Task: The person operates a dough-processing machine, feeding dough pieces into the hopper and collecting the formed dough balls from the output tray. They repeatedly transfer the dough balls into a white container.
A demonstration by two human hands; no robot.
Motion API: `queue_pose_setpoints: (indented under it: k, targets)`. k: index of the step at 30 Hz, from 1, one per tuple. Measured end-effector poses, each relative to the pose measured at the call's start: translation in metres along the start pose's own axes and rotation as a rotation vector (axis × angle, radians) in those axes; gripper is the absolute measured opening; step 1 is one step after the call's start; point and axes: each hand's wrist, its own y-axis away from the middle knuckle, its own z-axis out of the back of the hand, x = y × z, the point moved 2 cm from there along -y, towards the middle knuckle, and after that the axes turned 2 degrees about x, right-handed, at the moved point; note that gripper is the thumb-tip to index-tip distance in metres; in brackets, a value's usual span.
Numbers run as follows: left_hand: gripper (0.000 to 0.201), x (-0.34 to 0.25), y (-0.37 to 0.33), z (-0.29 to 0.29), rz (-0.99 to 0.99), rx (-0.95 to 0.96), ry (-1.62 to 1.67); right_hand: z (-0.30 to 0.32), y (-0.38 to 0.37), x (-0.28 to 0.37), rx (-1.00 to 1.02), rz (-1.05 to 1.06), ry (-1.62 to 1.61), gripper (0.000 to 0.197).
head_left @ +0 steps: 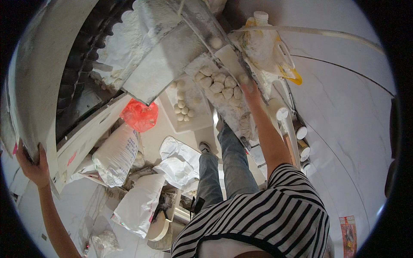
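At the far left, my left hand (34, 167) is closed round the lower end of a large pale curved panel (36, 94) on a machine with a dark ribbed edge. My right arm reaches forward to a floury surface, where my right hand (250, 91) is beside a group of rough dough lumps (223, 84). Blur and flour hide its fingertips, so I cannot tell if they hold anything. A single dough ball (215, 43) sits further up the narrow floury channel. Several smooth dough balls (181, 110) lie in a white bin (166, 112) below the flat metal sheet (161, 64).
A red plastic bag (140, 115) hangs near the machine. White sacks (115, 155) stand at the lower left. At the upper right is a floury plastic jug (269, 47) with a pale hose (318, 31) passing over it. Several round containers (303, 148) line the right side.
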Motion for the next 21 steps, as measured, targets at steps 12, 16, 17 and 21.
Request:
queue_pose_setpoints:
  k: [12, 16, 17, 21]
  targets:
    - [0.055, -0.008, -0.006, 0.002, 0.005, 0.02, 0.016, -0.054, -0.078, 0.115, 0.171, -0.515, 0.153, 0.093]
    - [0.056, -0.009, -0.005, 0.004, -0.032, 0.042, -0.04, -0.018, -0.014, 0.135, 0.157, 0.125, -0.177, 0.063]
    - [0.055, -0.009, -0.006, 0.004, -0.036, 0.039, -0.03, -0.008, -0.002, 0.135, 0.393, 0.357, -0.291, 0.057]
    - [0.055, -0.014, -0.006, 0.005, -0.024, 0.035, -0.098, -0.002, -0.014, 0.101, 0.51, 0.272, -0.281, 0.05]
